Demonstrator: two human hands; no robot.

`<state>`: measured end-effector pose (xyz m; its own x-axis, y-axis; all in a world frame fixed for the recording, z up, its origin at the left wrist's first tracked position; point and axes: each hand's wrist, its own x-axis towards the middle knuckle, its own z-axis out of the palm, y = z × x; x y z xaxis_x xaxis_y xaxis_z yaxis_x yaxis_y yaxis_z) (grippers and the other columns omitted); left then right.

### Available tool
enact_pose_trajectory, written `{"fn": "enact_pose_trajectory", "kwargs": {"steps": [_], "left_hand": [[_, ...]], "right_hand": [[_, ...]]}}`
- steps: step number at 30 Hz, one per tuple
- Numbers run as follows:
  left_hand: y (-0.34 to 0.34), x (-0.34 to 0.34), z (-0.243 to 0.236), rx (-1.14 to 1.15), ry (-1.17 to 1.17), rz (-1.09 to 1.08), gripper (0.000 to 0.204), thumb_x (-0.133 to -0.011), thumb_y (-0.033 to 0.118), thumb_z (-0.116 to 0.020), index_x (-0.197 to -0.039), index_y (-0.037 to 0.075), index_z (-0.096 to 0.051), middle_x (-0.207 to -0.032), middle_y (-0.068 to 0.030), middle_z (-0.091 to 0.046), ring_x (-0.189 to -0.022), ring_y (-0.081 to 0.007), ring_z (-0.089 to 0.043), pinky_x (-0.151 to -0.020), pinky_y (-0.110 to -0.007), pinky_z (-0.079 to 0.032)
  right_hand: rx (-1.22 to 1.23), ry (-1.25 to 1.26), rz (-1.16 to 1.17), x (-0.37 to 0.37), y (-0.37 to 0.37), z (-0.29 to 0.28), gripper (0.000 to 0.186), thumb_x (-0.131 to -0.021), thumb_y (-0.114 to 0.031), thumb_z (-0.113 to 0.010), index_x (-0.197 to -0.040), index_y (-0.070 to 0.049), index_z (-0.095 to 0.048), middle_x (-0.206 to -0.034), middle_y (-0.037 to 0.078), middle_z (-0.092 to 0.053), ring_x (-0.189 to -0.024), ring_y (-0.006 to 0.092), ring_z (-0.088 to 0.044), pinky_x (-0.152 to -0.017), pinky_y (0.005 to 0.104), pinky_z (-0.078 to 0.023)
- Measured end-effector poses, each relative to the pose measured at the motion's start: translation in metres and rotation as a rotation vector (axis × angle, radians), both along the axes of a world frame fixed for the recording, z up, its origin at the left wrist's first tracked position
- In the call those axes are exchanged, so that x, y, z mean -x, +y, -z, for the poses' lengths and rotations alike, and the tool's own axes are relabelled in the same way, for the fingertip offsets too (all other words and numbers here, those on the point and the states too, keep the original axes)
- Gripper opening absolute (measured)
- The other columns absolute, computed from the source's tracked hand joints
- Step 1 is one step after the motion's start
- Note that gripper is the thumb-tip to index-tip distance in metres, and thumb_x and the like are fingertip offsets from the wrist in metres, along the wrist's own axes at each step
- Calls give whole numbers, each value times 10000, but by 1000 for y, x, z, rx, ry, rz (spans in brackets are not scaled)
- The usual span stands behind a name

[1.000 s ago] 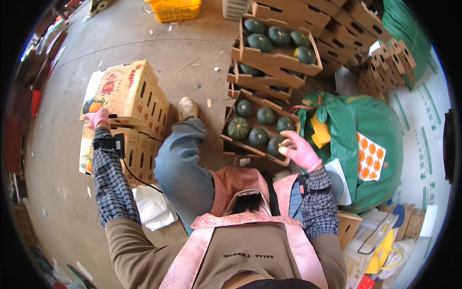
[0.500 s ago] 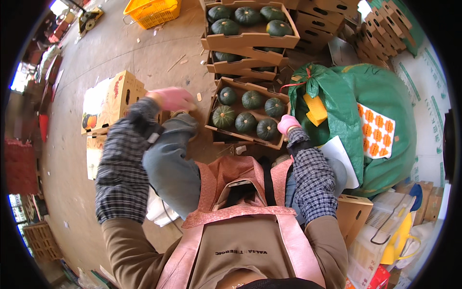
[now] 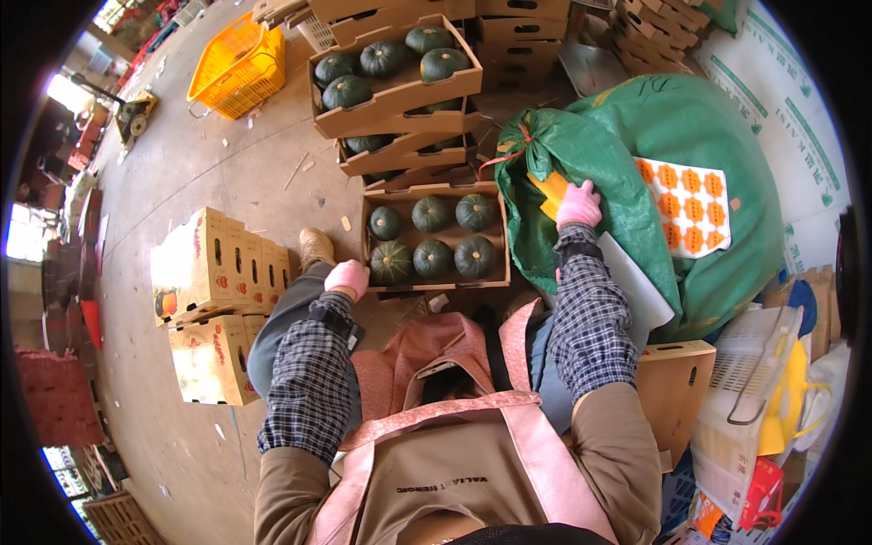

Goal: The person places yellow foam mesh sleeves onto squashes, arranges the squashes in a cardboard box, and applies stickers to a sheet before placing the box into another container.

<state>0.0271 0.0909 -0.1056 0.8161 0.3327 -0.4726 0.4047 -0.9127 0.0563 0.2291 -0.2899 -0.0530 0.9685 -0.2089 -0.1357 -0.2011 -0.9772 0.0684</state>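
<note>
Dark lettering [image 3: 442,485] marks the brown top [image 3: 454,447]; apron [image 3: 436,341] and gloves [image 3: 579,209] are pink, the 2 sleeve covers [image 3: 595,318] checked, the jeans [image 3: 540,368] blue.

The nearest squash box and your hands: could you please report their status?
Left hand by squash box, near left corner, grip unclear. Right hand at yellow pieces in mouth of green sack. Six squashes boxed, nothing covering them.

Round ribbed squashes [image 3: 431,259]: dark green, one I log as paler-striped. Open rectangular cardboard tray [image 3: 452,235]: plain brown. Gloved left hand [image 3: 349,278], gloved right hand [image 3: 579,206]: pink. Tubular fabric sleeves [image 3: 313,381]: dark-blue-and-white plaid. Flat strips [image 3: 550,189]: yellow. Bulging woven sack [image 3: 718,132]: green. Flat rectangular sheet [image 3: 683,207]: white, orange motifs in rows. Slatted plastic crate [image 3: 245,94]: yellow. Fabric apron [image 3: 436,338]: salmon pink.
</note>
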Motion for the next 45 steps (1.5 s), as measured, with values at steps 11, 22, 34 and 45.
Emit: {"fn": "enact_pose_trajectory", "kwargs": {"steps": [11, 22, 34, 45], "left_hand": [[-117, 21, -111, 1374, -425, -35, 395, -903, 328, -622, -1097, 5, -506, -961, -42, -548, -885, -112, -488, -788, -258, -433], [-130, 37, -75, 969, -557, -135, 225, -743, 8, -673, -932, 3, -551, -809, -51, -602, -726, -121, -533, -679, -272, -479], [-91, 59, -36, 2057, -270, -458, 440, -905, 256, -607, -1239, -16, -515, -1191, -85, -584, -1075, -156, -564, -969, -310, -424], [-120, 54, -47, 1214, -836, -13, 176, -713, 61, -752, -820, 11, -621, -845, -56, -558, -844, -192, -540, -880, -327, -418]], "right_hand": [[-1003, 297, -844, 122, 82, -81, 239, -794, -260, -619, -853, -32, -656, -800, 163, -649, -745, 305, -636, -674, 371, -500], [-1365, -23, -506, 188, 111, -17, 410, -693, 34, -640, -1070, -12, -486, -1016, 160, -575, -949, 306, -590, -845, 341, -477], [-2329, 1061, 127, 160, 70, 20, 311, -740, 111, -531, -1027, 51, -636, -1013, 118, -677, -938, 205, -654, -884, 296, -501], [-2228, 955, 237, 178, 91, 33, 181, -801, 65, -614, -946, -37, -583, -965, 9, -565, -931, 102, -550, -855, 244, -457]]}}
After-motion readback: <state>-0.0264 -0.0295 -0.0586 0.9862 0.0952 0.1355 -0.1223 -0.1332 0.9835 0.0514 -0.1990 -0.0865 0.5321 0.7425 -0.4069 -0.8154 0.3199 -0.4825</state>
